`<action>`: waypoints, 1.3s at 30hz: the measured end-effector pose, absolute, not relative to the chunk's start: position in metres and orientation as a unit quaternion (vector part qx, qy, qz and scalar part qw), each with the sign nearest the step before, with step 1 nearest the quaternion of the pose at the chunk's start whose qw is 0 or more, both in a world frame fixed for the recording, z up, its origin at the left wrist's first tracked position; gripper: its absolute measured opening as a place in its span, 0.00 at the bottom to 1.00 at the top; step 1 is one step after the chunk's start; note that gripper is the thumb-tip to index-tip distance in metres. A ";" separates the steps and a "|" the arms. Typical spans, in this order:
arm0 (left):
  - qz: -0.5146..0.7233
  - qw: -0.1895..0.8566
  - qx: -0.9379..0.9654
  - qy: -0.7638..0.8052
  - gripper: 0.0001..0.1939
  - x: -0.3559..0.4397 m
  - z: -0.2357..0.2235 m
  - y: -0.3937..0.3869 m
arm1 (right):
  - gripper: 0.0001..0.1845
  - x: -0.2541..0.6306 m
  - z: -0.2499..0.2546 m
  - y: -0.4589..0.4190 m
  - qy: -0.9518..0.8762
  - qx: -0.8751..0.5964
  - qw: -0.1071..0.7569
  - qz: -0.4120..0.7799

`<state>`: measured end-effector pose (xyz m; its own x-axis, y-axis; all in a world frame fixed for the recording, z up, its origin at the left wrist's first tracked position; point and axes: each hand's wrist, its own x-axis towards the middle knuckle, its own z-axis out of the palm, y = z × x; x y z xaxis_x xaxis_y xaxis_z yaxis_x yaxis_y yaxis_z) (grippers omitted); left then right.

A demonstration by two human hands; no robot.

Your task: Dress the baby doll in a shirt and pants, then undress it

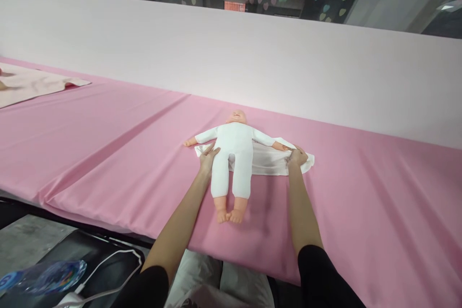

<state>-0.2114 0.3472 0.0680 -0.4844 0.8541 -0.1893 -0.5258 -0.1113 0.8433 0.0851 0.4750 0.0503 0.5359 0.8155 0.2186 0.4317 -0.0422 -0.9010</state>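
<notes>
A baby doll (236,140) with a white cloth body lies on its back, head toward the wall, arms spread and bare feet toward me. Beneath its middle runs a white cloth (270,160), stretched out mostly to the right. My left hand (208,158) holds the doll's side at the hip, its thumb on the white body; the other fingers are partly hidden. Closed on the right part of the cloth, my right hand (298,156) is just beyond the doll's hand on that side.
A pink sheet (126,154) covers the table up to a white partition (231,57). At far left lies a pale cloth (36,85) with something partly visible on it. Below the table edge, a black seat (104,269) bears a plastic bottle (46,276) and a white cable (119,251).
</notes>
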 end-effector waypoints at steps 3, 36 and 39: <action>0.715 0.489 0.180 0.466 0.31 -0.216 0.068 0.347 | 0.21 0.085 0.051 0.475 -0.442 -0.730 0.492 0.169; 0.686 0.520 0.234 0.452 0.29 -0.216 0.071 0.347 | 0.09 0.113 0.091 0.468 -0.618 -0.704 0.258 0.236; 0.683 0.519 0.237 0.456 0.29 -0.216 0.070 0.347 | 0.08 0.109 0.097 0.462 -0.640 -0.713 0.205 0.199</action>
<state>-0.2163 0.3474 0.0704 -0.3486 0.9253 -0.1495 -0.4929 -0.0453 0.8689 0.1087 0.4623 0.0974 0.1009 0.9947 -0.0207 0.8315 -0.0957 -0.5473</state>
